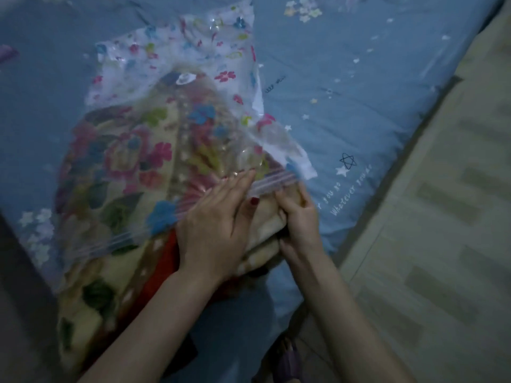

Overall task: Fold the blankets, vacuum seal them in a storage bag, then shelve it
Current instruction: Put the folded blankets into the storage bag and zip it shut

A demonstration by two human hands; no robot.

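- The storage bag (166, 87) lies on the blue bedspread (373, 78), left of centre — the folded flowered blanket (116, 161) partly inside.
- The left hand (215, 217) presses flat, fingers straight, on the bag's mouth.
- The right hand (297, 214) grips the blanket's near-right corner — fingers curled.

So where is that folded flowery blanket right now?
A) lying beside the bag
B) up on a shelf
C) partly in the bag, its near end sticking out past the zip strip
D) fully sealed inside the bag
C: the blanket shows through the clear storage bag, while its near end lies outside the zip strip, where both hands work.
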